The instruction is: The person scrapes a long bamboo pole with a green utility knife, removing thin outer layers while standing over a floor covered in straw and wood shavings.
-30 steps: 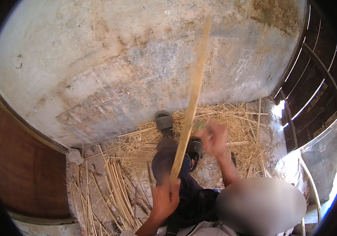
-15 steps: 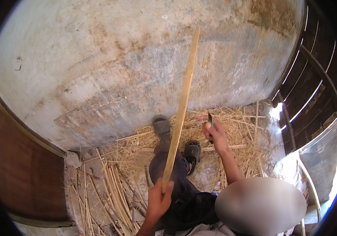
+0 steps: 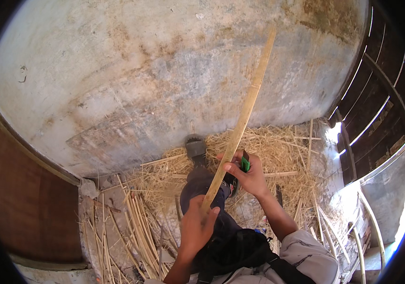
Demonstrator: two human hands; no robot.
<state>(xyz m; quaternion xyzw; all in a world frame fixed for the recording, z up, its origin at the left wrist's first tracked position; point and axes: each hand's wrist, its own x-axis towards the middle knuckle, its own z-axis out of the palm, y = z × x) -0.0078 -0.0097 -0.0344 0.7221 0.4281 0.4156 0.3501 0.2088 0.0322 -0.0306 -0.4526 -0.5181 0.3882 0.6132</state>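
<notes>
A long, flat bamboo strip (image 3: 249, 102) slants up and to the right across the middle, its far end in front of the wall. My left hand (image 3: 196, 226) is closed round its near end. My right hand (image 3: 254, 177) is closed on a knife (image 3: 245, 164) with a green handle and a short dark blade. The thumb and fingers of that hand also touch the strip a little above my left hand. The knife's blade stands beside the strip, and I cannot tell whether it touches it.
Straw-like shavings (image 3: 278, 151) cover the floor around my shoes (image 3: 195, 147). Several thin strips (image 3: 141, 232) lie in a heap at the lower left. A stained wall (image 3: 141, 94) stands ahead, a brown panel (image 3: 27, 199) at the left. Poles (image 3: 359, 246) lean at the lower right.
The bamboo strip has tilted further right at its far end. My right hand, apart from the strip before, has come left and down with the knife and now touches it.
</notes>
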